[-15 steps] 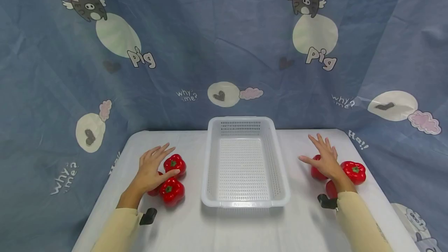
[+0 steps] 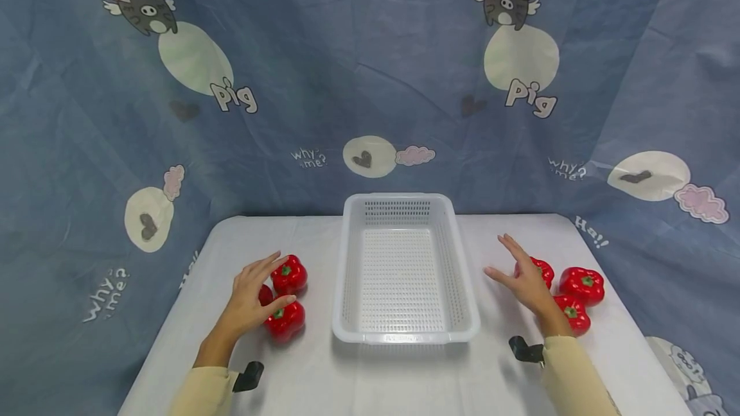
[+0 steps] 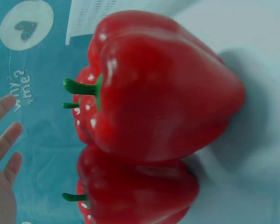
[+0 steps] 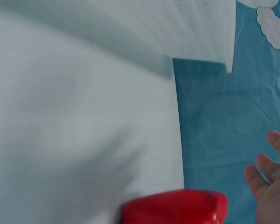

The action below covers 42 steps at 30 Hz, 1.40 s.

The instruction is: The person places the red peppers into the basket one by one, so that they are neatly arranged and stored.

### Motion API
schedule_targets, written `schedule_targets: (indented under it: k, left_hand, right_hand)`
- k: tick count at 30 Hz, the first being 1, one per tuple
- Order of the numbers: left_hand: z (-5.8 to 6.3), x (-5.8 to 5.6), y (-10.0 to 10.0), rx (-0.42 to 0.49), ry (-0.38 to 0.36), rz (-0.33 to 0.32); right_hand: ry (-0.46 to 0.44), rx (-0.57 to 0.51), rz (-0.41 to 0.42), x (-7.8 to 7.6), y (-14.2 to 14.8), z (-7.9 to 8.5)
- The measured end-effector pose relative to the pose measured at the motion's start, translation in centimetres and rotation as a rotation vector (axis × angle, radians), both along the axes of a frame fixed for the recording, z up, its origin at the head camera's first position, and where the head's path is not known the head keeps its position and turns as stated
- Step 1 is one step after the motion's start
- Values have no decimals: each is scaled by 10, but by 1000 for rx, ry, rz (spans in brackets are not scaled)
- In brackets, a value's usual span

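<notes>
My left hand (image 2: 247,297) hovers with fingers spread over three red bell peppers on the table's left side. Its thumb overlaps the front pepper (image 2: 284,323) in the head view. Beyond lies the back pepper (image 2: 290,277), and a third pepper (image 2: 266,294) is partly hidden by the hand. Green stems show in the left wrist view, where the nearest pepper (image 3: 163,88) fills the middle. On the right, my right hand (image 2: 527,284), fingers extended, partly covers one pepper (image 2: 545,268). Two more peppers, one outer (image 2: 582,285) and one nearer (image 2: 573,314), sit beside its wrist. Neither hand holds anything.
A white perforated plastic basket (image 2: 338,275) stands between the two pepper groups at mid-table. The white-covered table (image 2: 405,381) ends at a blue patterned cloth (image 2: 405,69) behind and at the sides. Black wrist mounts (image 2: 248,376) protrude from the sleeves.
The right hand has shifted left and toward me, uncovering more of the right peppers. My left hand has drawn slightly nearer to me, its thumb now lower over the front pepper.
</notes>
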<state>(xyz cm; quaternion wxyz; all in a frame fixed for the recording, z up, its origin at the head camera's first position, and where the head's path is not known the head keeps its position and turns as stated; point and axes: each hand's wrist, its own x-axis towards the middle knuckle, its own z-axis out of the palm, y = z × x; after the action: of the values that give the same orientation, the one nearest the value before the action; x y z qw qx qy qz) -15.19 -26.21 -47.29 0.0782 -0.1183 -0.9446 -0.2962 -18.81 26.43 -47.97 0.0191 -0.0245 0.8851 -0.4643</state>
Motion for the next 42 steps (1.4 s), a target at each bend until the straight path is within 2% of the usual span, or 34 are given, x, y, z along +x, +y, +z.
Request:
schedule_targets:
  k: [8, 17, 23, 30, 37, 42]
  left_hand:
    - [-11, 11, -1, 57, 9, -2]
    - [-18, 21, 1, 112, -42, 32]
    - [-27, 28, 1, 115, -80, 67]
    - [-38, 33, 4, 154, -67, 89]
    - [-43, 34, 11, 180, -122, 125]
    - [-47, 36, 12, 167, -122, 138]
  right_hand:
    - [-14, -94, -10, 12, -13, -18]
    - [32, -212, 6, 27, -27, -34]
    - [-31, -300, -52, 35, -38, -41]
    - [-80, -397, -99, 43, -44, -47]
    - [-204, -475, -184, 51, -50, -54]
    - [-212, -564, -198, 54, -54, -56]
